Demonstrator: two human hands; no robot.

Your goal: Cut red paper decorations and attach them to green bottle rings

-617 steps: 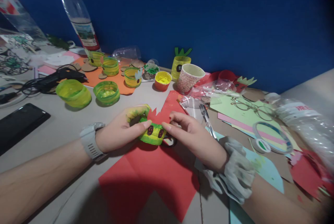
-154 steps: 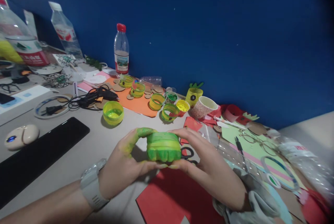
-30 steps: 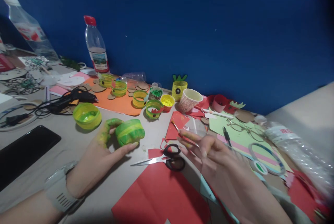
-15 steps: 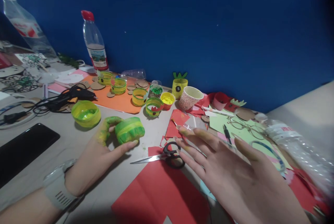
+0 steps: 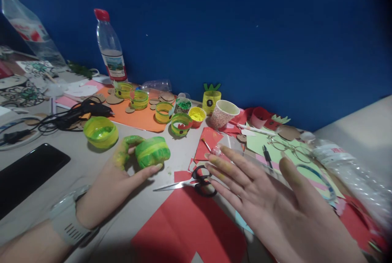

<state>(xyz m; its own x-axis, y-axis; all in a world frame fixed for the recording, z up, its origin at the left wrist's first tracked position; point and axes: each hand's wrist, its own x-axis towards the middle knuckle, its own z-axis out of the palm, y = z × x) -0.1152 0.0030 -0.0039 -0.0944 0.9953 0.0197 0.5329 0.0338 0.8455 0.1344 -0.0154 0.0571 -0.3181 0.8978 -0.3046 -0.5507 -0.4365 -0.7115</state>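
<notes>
My left hand (image 5: 122, 177), its fingers smeared with green and yellow paint, grips a green-and-yellow painted bottle bottom (image 5: 152, 151) between thumb and fingers. On my right, my right hand (image 5: 257, 189) is spread with the palm showing and holds nothing; paint stains mark its fingertips. Just left of its fingertips lie scissors (image 5: 183, 184) with black handles, partly over a red paper sheet (image 5: 186, 224). A thin paintbrush (image 5: 206, 144) rests beyond those fingers, partly hidden. Another painted bottle bottom (image 5: 101, 133) stands open side up, left of the held one.
Painted rings (image 5: 180, 125) stand farther back, near a cup of yellow paint (image 5: 197, 116) and a patterned paper cup (image 5: 224, 114). A phone (image 5: 33, 177) and glue gun (image 5: 94, 108) lie left. Glasses (image 5: 289, 150) and a plastic bottle (image 5: 349, 173) lie right. A blue wall (image 5: 190, 30) rises behind.
My right hand's fingers have spread and shifted slightly, with the thumb farther up and right. My left hand keeps its hold on the painted bottle bottom, almost unmoved.
</notes>
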